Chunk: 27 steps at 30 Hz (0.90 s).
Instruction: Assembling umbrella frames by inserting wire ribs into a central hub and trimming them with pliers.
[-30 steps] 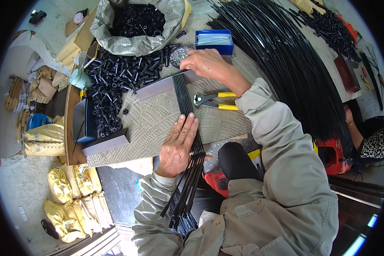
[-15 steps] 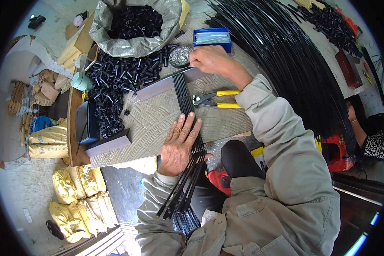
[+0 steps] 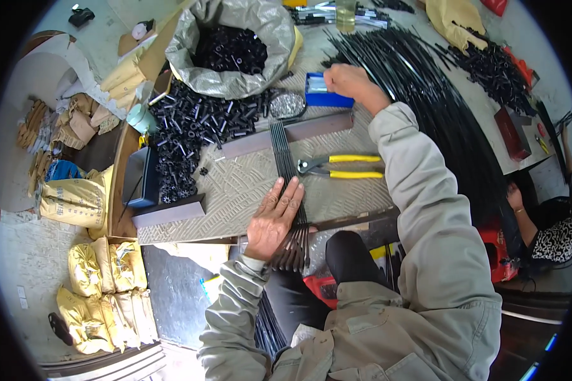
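My left hand (image 3: 273, 219) lies over a bundle of thin black rods (image 3: 282, 149) at the table's near edge, fingers stretched along the top and the thumb tip just showing beyond the bundle's right side. The rods' thicker ends stick out below the palm, past the edge. At the far side, my right hand (image 3: 349, 81) has its curled fingers at a blue box (image 3: 329, 100) of pale thin strips; whatever is between the fingertips is hidden. A grey metal angle bar (image 3: 245, 145) crosses near the rods' far end. Nippers with yellow handles (image 3: 356, 159) rest to their right.
Black tubular parts (image 3: 194, 117) are heaped at the left below an open grey sack (image 3: 187, 70). A round tin of small shiny pieces (image 3: 288, 105) stands beside the blue box. Long black rods (image 3: 438, 114) cover the right side. Another person's arm (image 3: 521, 219) shows at far right.
My right hand has gone from the angle bar's right end to the blue box. The rods' near ends, earlier hanging far out and uneven, now sit close below my left hand and more level.
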{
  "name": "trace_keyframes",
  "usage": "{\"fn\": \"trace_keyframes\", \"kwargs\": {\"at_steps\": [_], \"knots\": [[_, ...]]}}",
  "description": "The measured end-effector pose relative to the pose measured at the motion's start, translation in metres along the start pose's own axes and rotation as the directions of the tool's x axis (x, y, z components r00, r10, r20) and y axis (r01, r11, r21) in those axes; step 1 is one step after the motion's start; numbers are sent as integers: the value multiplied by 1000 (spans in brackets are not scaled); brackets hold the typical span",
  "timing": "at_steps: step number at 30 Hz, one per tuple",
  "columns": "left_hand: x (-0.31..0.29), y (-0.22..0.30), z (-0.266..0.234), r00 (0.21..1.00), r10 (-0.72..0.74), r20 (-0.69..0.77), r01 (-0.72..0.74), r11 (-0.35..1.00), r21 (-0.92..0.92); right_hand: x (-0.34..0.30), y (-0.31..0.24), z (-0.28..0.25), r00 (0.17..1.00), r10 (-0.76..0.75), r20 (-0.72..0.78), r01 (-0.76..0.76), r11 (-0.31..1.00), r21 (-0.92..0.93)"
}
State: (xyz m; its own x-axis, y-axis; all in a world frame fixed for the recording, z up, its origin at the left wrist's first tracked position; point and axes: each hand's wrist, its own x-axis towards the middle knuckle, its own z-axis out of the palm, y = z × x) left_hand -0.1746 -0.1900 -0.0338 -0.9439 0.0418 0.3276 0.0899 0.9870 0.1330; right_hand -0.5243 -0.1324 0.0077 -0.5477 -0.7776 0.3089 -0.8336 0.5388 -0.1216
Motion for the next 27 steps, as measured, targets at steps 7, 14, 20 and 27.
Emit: {"fn": "trace_keyframes", "kwargs": {"at_steps": [7, 14, 20, 27], "knots": [[-11, 7, 5, 999, 36, -38, -35, 999, 35, -10, 11, 26, 981, 3, -192, -3, 1000, -2], [-15, 5, 18, 994, 69, -80, -64, 996, 62, -47, -23, -30, 922, -32, -386, 236, 837, 494], [-1, 16, -35, 981, -13, -191, -87, 860, -503, -179, -127, -161, 989, -118, -87, 117, 276, 954], [10, 64, -119, 960, -238, -150, -94, 230, -969, -245, -166, -172, 806, -377, -456, 512, 831, 218]]}}
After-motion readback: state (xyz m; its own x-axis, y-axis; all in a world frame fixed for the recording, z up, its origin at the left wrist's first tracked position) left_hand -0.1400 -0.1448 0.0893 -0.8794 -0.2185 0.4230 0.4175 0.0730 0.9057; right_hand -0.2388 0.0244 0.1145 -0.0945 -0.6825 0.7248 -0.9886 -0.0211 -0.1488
